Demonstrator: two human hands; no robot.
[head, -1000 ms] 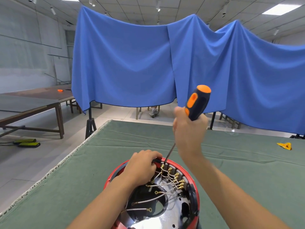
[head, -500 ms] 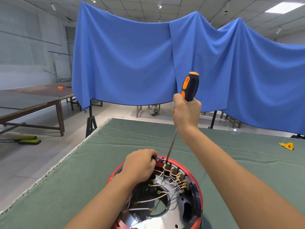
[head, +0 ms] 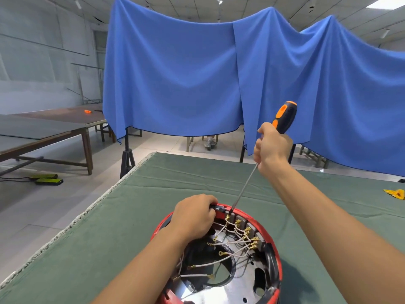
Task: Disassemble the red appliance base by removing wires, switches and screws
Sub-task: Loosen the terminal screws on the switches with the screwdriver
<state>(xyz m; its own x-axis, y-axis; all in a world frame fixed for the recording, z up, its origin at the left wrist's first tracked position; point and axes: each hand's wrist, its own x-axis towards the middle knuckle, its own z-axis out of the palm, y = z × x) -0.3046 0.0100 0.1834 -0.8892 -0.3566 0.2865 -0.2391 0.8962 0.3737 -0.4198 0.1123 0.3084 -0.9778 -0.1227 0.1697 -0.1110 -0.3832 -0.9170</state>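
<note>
Head view: a red appliance base (head: 276, 255) is shown open side up on a table covered in green cloth (head: 109, 233), at the near edge of the table and low in the frame. The far-left part of its rim is gripped by the left hand (head: 194, 216), whose fingers are curled over the edge. A screwdriver (head: 260, 165) with a black and orange handle is held in the right hand (head: 272, 150), with the fingers wrapped fully round the lower part of the handle. The shaft is slanted down and to the left, and its tip is set at the leftmost of a row of brass terminals (head: 243, 229) ranged along the inner far wall of the base. White wires (head: 230, 257) with ring lugs are seen running from these terminals across the dark and silvery interior; several lugs lie loose over the middle opening. Whether the tip is seated in a screw cannot be told. A small yellow object (head: 394, 193) is seen on the cloth at the far right, well apart from the base. A blue cloth (head: 175, 73) is hung behind the table, and wooden tables (head: 50, 128) are seen at the left.
</note>
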